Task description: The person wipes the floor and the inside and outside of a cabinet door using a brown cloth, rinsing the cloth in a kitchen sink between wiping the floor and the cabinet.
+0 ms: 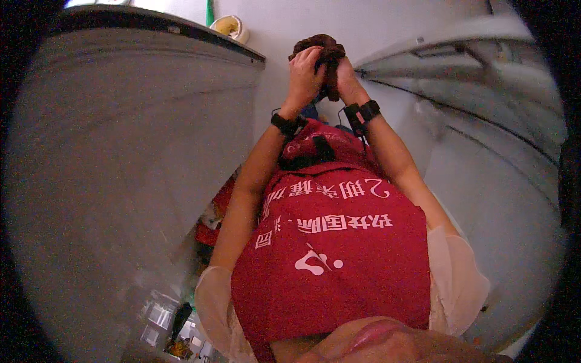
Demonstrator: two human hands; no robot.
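A dark brown, bunched cloth (333, 50) is held out in front of me near the top of the view. My left hand (304, 77) grips its left side, with the fingers bent over the fabric. On the other side, my right hand (346, 78) holds the cloth; its fingers are mostly hidden behind the fabric. Part of the cloth hangs down between the two hands. Both wrists carry black straps, and a small black device (355, 119) sits by the right one. A red apron (327, 281) with white print covers my front.
A large grey panel (136, 136) with a dark top edge stands at left. At right is a pale, glossy surface (490, 172) with dark curved edge lines. A white round container (230, 28) with something yellowish inside lies beyond the left panel, beside a green upright strip (209, 12).
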